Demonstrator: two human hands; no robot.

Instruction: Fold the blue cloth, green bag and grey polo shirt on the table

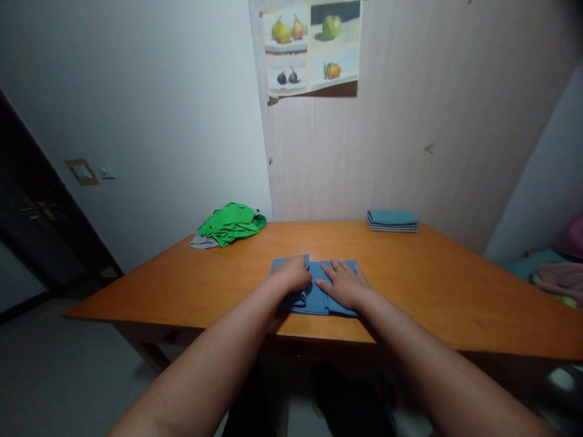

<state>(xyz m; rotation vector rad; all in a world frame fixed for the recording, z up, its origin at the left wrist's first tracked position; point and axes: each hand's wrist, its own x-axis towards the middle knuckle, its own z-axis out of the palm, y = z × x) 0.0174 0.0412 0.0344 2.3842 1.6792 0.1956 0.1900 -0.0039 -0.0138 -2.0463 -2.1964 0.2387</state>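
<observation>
A blue cloth garment [317, 298], partly folded, lies near the front edge of the wooden table. My left hand [294, 273] is closed on the folded left part of the garment, its fingers curled and their tips hidden. On the garment's right part, my right hand [345, 284] lies flat with its fingers spread. A strip of blue fabric shows between the two hands. Part of the garment is covered by my hands, so its exact kind cannot be made out.
A crumpled green cloth [232, 223] rests on a grey cloth [203, 241] at the table's back left. Folded fabrics [392, 218], teal over a checked one, are stacked at the back right. The wooden table [437, 285] stands against a wall with fruit pictures [312, 48].
</observation>
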